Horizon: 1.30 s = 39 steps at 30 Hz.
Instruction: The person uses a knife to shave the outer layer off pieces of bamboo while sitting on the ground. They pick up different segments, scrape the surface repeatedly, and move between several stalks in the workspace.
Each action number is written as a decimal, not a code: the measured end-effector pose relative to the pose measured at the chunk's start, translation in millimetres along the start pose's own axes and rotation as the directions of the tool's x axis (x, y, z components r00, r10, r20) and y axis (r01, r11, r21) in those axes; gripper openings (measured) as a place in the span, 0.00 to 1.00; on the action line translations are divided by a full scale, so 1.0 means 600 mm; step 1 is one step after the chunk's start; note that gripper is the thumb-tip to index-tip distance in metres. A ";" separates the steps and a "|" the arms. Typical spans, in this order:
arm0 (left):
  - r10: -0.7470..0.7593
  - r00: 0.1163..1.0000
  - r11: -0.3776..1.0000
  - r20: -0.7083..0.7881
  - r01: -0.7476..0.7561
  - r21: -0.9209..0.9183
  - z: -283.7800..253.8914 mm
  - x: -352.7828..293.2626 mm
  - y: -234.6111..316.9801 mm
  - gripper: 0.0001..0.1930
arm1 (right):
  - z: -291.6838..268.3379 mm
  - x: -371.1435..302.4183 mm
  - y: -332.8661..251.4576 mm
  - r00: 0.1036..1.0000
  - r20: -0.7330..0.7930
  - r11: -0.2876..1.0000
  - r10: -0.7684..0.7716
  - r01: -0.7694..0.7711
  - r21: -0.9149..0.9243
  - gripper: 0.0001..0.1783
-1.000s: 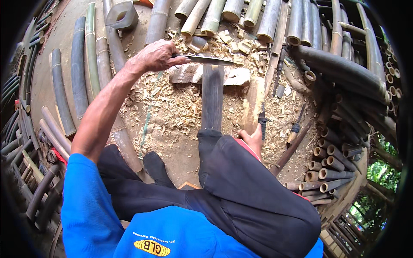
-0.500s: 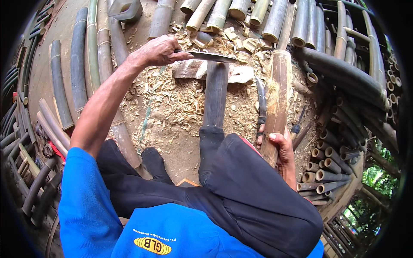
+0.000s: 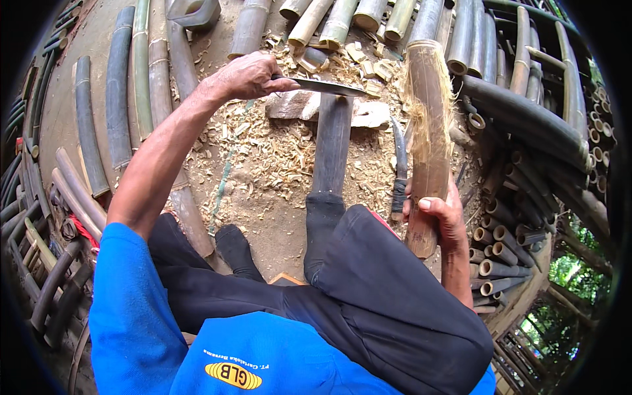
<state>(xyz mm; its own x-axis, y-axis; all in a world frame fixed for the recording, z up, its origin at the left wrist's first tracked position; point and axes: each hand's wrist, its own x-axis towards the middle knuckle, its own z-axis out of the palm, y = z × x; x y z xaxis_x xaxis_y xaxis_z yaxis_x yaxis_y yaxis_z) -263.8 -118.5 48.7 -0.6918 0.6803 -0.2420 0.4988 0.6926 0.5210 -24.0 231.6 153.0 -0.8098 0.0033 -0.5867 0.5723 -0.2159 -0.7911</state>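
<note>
My left hand (image 3: 249, 78) is closed around the handle of a long knife (image 3: 332, 87), whose blade lies across the far end of a dark bamboo length (image 3: 331, 148). The near end of that length meets my dark-socked foot, and its far end rests by a pale wooden block (image 3: 289, 105). On the right, my right hand (image 3: 445, 212) grips the lower part of a brown bamboo piece (image 3: 428, 125), thumb across its front. Frayed pale fibres stand along the upper edges of this piece. A second blade with a dark wrapped handle (image 3: 399, 196) lies just left of my right hand.
Wood shavings (image 3: 263, 148) cover the ground between my feet and the block. Bamboo poles (image 3: 339, 23) lie along the far side, with more lengths (image 3: 120, 92) at left. Cut bamboo tubes (image 3: 503, 253) are stacked at right. A grey plastic container (image 3: 194, 14) stands far left.
My right hand has pushed the brown bamboo piece forward, away from me, and more of its frayed fibres show. My left hand and the knife have barely shifted.
</note>
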 end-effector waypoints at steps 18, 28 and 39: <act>-0.028 1.000 0.999 0.003 0.028 0.018 -0.002 0.002 0.006 0.32 | 0.004 0.002 -0.047 0.998 0.007 0.988 -0.067 0.067 -0.138 0.53; 0.039 0.993 0.994 -0.109 -0.027 0.107 0.010 -0.005 0.007 0.30 | -0.005 -0.004 -0.063 0.994 -0.026 0.976 -0.104 0.097 -0.195 0.59; -0.014 0.999 0.988 0.032 0.009 0.155 0.003 0.010 0.031 0.30 | 0.025 0.168 -0.050 0.997 0.068 0.217 -0.022 0.071 -0.973 0.39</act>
<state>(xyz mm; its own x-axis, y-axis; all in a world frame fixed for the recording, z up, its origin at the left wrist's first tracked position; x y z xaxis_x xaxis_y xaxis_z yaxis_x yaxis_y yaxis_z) -257.5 -101.1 55.6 -0.6818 0.6776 -0.2756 0.5674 0.7277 0.3853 -125.0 223.8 120.3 -0.8294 -0.0582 -0.5556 0.1926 0.9038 -0.3822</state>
